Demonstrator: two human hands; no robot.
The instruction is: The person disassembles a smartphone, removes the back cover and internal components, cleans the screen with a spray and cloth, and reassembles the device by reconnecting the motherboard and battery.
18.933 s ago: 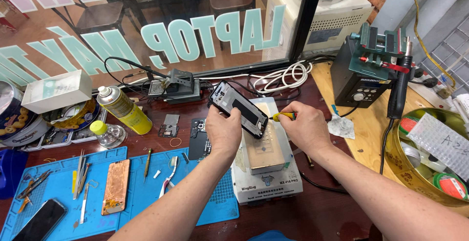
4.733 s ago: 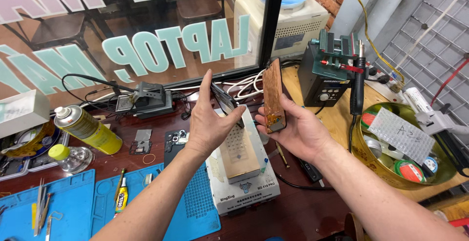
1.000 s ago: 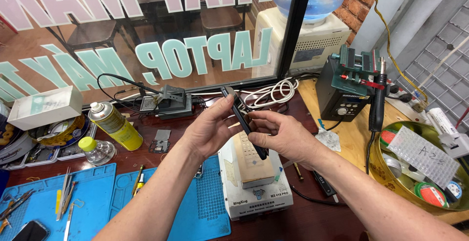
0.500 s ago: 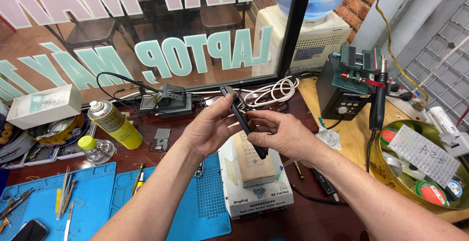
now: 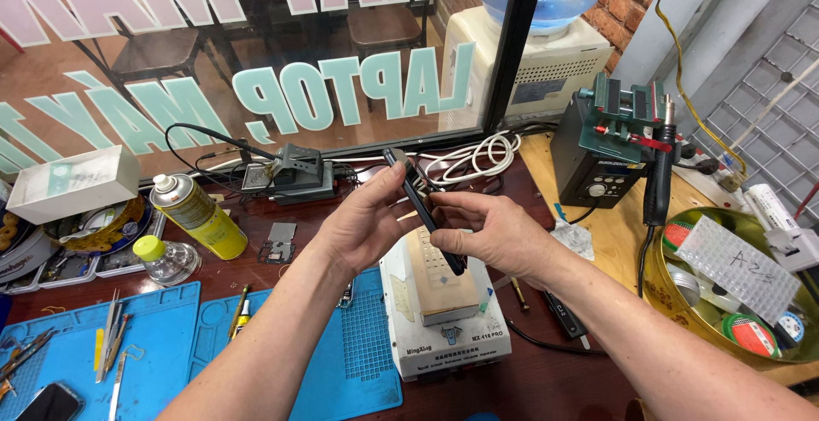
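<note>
Both hands hold a thin black phone (image 5: 420,206) edge-on above a white heating-plate machine (image 5: 444,319). My left hand (image 5: 368,226) grips its left side, thumb near the top end. My right hand (image 5: 495,232) holds its right side and lower end, fingers curled around it. The phone is tilted, top end away from me. The machine's tan top plate (image 5: 439,278) lies just below the hands.
Blue work mats (image 5: 324,361) with small hand tools sit at left. A yellow spray can (image 5: 198,214), a small bottle (image 5: 162,257), a black soldering stand (image 5: 294,174), white cables (image 5: 478,155), a green hot-air station (image 5: 610,152) and a round tin of parts (image 5: 734,293) surround the machine.
Over the last second the hands and phone stay in nearly the same pose. Several seconds earlier my right hand held a brown flat piece upright; that piece is no longer in hand.
</note>
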